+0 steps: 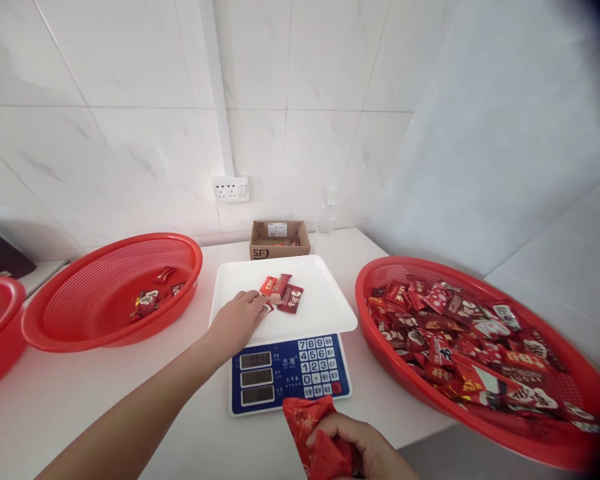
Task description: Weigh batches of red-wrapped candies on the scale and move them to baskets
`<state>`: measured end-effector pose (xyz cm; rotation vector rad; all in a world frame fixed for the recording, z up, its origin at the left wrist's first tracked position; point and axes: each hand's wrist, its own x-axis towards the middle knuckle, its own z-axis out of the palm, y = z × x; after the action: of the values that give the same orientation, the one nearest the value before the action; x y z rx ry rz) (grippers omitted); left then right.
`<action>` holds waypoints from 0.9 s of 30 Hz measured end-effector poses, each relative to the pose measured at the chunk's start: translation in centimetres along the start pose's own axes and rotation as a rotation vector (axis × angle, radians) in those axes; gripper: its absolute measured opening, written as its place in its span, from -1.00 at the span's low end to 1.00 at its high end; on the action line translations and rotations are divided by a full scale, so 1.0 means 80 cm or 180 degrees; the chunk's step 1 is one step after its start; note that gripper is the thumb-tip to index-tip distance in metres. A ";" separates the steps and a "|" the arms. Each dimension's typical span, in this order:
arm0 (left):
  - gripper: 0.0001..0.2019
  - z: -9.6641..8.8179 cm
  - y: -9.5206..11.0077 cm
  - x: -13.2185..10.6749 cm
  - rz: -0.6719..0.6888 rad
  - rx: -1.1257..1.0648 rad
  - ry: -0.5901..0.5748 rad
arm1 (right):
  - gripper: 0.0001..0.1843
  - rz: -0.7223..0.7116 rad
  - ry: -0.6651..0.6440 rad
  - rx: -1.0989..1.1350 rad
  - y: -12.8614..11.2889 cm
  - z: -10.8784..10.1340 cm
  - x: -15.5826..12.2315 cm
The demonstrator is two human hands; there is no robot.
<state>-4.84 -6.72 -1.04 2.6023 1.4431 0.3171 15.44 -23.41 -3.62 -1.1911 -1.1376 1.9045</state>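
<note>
My left hand (237,321) reaches onto the white weighing pan (325,313), its fingers bent together over a small red wrapped candy (267,307). Several more red and brown wrapped candies (291,299) lie in a small heap against those fingertips. Below the pan is the blue keypad panel of the digital scale (290,377); its display digits are too faint to read surely. My right hand (363,443) grips a glossy red bag (300,427) at the bottom of the view, in front of the scale. The bag's contents are hidden.
At right, a large red basket (370,320) is heaped with wrapped snacks. A second red basket (70,337) at left holds a few packets, with another red basket (0,287) at the far left edge. Behind the scale are a cardboard box (280,252) and a clear bottle (327,213).
</note>
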 end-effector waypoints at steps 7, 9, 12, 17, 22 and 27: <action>-0.77 -0.020 0.030 -0.035 0.0019 -0.0468 0.0360 | -0.59 -0.0214 -0.0043 0.0035 0.010 -0.006 0.002; -0.77 -0.020 0.052 -0.067 0.0405 -0.1244 0.0076 | -0.51 -0.0372 -0.0044 0.0130 0.013 -0.007 0.003; -0.59 0.001 0.080 -0.110 0.1236 -0.2033 -0.0130 | -0.50 -0.0601 -0.0031 0.0221 0.013 -0.003 0.007; -0.66 0.043 0.094 -0.136 0.1291 -0.2142 0.0084 | -0.53 -0.0717 -0.0053 0.0128 0.006 0.009 0.013; -0.78 0.037 0.092 -0.134 0.1039 -0.2711 0.0253 | -0.49 -0.0734 -0.0103 0.0035 0.007 0.012 0.012; -0.83 0.014 0.089 -0.130 0.0850 -0.2719 0.0404 | -0.46 -0.0706 -0.0079 0.0117 0.007 0.006 0.010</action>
<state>-4.11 -19.35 -1.67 2.0538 0.7185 0.9090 14.64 -23.12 -4.34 -0.9801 -1.1901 1.7681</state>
